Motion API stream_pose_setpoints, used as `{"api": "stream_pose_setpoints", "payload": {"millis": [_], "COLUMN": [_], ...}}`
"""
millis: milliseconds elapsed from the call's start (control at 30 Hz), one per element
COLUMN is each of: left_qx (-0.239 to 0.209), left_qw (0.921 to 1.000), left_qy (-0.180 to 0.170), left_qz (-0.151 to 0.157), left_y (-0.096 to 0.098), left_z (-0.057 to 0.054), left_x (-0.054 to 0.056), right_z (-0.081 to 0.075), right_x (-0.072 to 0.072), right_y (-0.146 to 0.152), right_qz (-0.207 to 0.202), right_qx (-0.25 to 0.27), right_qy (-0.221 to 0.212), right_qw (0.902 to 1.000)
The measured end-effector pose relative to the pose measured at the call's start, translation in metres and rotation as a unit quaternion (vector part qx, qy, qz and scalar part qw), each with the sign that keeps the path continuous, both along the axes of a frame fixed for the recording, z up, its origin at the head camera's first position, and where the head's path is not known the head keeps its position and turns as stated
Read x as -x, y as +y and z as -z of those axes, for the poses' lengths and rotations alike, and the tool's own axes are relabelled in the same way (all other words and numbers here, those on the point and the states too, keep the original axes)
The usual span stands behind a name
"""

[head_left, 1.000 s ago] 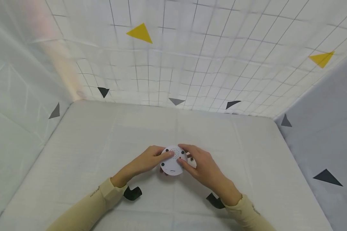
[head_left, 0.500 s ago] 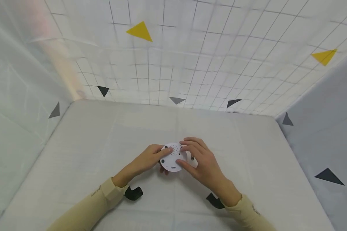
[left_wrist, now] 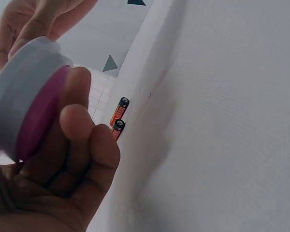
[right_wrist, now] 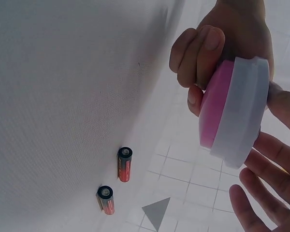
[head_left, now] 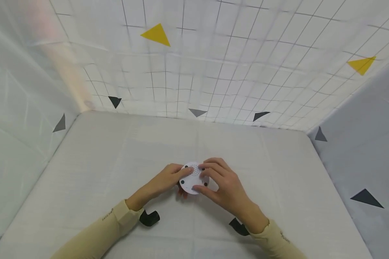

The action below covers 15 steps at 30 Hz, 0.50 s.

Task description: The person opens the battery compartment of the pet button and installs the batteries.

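A round device [head_left: 188, 182] has a white back with a patch of small holes, dark round feet and a slot. Its other side is pink, as the right wrist view shows. My left hand [head_left: 165, 179] grips it at the left edge, thumb on the white back and fingers curled beneath the pink side [left_wrist: 43, 113]. My right hand [head_left: 226, 184] lies over the right part of the back with bent, spread fingers. Its thumb touches near the slot, and its fingertips are by the holes and right edge. Below the device, two red-and-black batteries [right_wrist: 125, 165] are on the white surface.
The white-covered table [head_left: 142, 144] is bounded by a grid-lined back sheet [head_left: 207, 72] and pale side sheets. Black and grey triangles mark the sheets, along with yellow ones [head_left: 157, 35]. Dark curved pieces [head_left: 150, 218] sit at both wrists.
The right thumb has slid from the device's right side down and left toward the slot. The right fingers lifted off the edge, then came back onto the device's back. The left hand keeps its grip.
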<state>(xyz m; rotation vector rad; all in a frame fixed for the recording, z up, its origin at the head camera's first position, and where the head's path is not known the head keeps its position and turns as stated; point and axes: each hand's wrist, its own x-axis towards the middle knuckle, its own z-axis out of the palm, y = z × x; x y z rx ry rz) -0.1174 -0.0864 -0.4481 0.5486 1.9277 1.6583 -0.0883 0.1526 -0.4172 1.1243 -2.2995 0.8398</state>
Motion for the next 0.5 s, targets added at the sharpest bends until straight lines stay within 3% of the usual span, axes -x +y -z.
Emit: {"api": "stream_pose_setpoints", "payload": {"millis": [300, 500], "left_qx": [-0.002, 0.006], "left_qw": [0.9999, 0.9999], "left_qy": [-0.011, -0.006], "left_qz": [-0.007, -0.014], "left_y": [0.001, 0.002], "left_z": [0.006, 0.011], "left_x": [0.001, 0.002], "right_z": [0.000, 0.002], "right_x": [-0.001, -0.003], "right_y": [-0.002, -0.003], "right_qz": [-0.005, -0.004], "right_qx": [-0.016, -0.033], "right_qy": [0.047, 0.035], "right_qw": [0.9988, 0.9988]}}
